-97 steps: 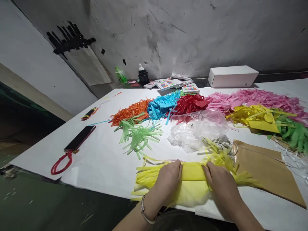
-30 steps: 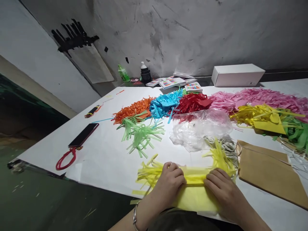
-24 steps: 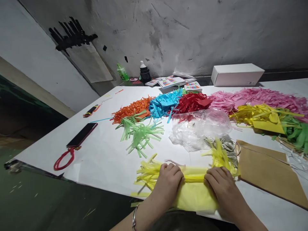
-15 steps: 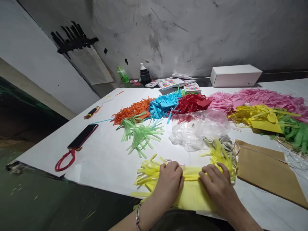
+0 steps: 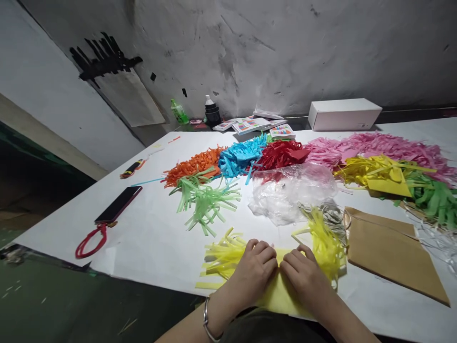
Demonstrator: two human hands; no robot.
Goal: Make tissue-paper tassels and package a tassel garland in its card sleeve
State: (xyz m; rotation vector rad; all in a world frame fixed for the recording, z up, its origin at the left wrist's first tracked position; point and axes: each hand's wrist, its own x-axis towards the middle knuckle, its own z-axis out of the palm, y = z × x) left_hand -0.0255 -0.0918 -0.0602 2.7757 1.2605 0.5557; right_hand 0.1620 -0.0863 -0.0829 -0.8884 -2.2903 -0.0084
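A yellow tissue paper sheet (image 5: 276,300) lies at the table's near edge, its middle plain and both ends cut into fringe. My left hand (image 5: 254,272) curls over the plain middle, fingers bent and closed on the paper, beside the left fringe (image 5: 223,256). Close to it, my right hand (image 5: 303,277) pinches the same sheet, with the right fringe (image 5: 326,245) just beyond its fingers. Both thumbs and the paper directly under the fingers are hidden.
Behind my hands lie a clear plastic bag (image 5: 291,193) and light green tassels (image 5: 210,202). Orange, blue, red (image 5: 280,155) and pink tassels line the back. A brown cardboard piece (image 5: 392,252) is at right, a phone (image 5: 119,204) at left, a white box (image 5: 344,114) by the wall.
My right hand has slid left along the yellow paper, so the two hands are now nearly touching. The left hand has shifted slightly right. The view has moved a little.
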